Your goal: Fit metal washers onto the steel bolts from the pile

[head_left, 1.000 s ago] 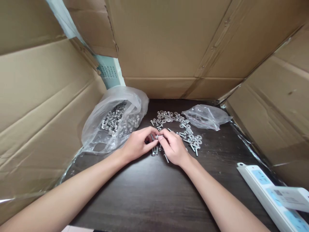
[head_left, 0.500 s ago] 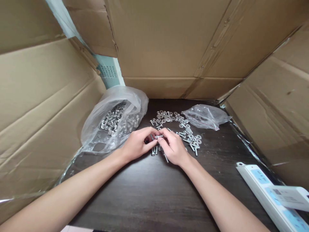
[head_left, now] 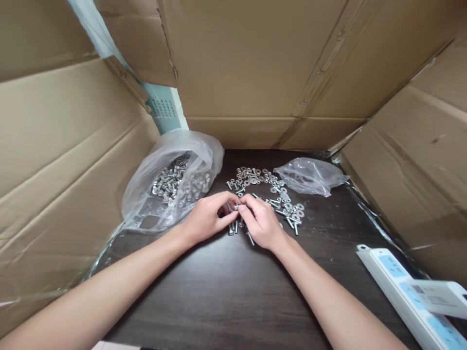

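My left hand (head_left: 209, 216) and my right hand (head_left: 263, 223) meet above the dark table (head_left: 215, 296). Between their fingertips is a small silver bolt (head_left: 236, 207), its far end covered by my right thumb and fingers. Both hands are closed on it. Several loose bolts (head_left: 250, 238) lie just under and beside the fingers. Behind and to the right, more bolts, nuts and flat washers (head_left: 298, 214) are scattered. Whether a nut or washer sits on the held bolt is too small to tell.
An open clear plastic bag (head_left: 204, 141) full of bolts stands at the left. A smaller crumpled plastic bag (head_left: 310, 176) lies at the back right. A white power strip (head_left: 386, 277) is at the right front. Cardboard walls (head_left: 262, 63) enclose the back and both sides.
My right thumb and fingers have shifted slightly over the held bolt, so less of it shows. The scattered hardware has not visibly moved.
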Available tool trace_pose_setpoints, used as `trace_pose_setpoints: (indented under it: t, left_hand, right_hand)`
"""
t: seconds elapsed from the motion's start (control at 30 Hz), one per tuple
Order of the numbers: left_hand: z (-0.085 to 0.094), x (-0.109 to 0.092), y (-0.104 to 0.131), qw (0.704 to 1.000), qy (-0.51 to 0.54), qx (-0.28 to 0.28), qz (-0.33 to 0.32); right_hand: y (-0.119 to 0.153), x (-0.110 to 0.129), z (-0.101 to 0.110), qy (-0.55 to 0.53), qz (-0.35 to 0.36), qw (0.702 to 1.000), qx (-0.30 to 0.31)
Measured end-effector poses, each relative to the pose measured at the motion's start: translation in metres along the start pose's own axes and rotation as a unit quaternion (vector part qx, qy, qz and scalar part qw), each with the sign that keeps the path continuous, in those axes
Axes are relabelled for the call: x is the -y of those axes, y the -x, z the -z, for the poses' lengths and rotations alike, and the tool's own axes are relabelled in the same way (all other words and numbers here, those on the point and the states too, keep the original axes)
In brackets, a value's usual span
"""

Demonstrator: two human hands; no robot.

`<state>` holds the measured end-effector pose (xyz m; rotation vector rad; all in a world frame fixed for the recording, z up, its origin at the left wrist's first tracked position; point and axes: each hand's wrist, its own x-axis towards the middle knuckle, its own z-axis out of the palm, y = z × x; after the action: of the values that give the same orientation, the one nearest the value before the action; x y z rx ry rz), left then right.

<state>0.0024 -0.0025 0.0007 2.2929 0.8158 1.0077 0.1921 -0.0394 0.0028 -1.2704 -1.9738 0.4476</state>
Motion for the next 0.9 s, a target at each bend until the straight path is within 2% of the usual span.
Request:
trace_pose_setpoints:
  t: [0.6, 0.9]
  left_hand:
    - [-0.0009, 0.0009, 0.0011, 1.000, 0.002, 0.002, 0.005]
    - [0.0011, 0.0005, 0.0004, 1.000, 0.004, 0.004, -0.003]
  right_hand:
    - [-0.0004, 0.0004, 0.0005, 0.002, 0.003, 1.000, 0.007]
    - [0.0007, 0.0007, 0.0015, -0.004, -0.016, 1.000, 0.018]
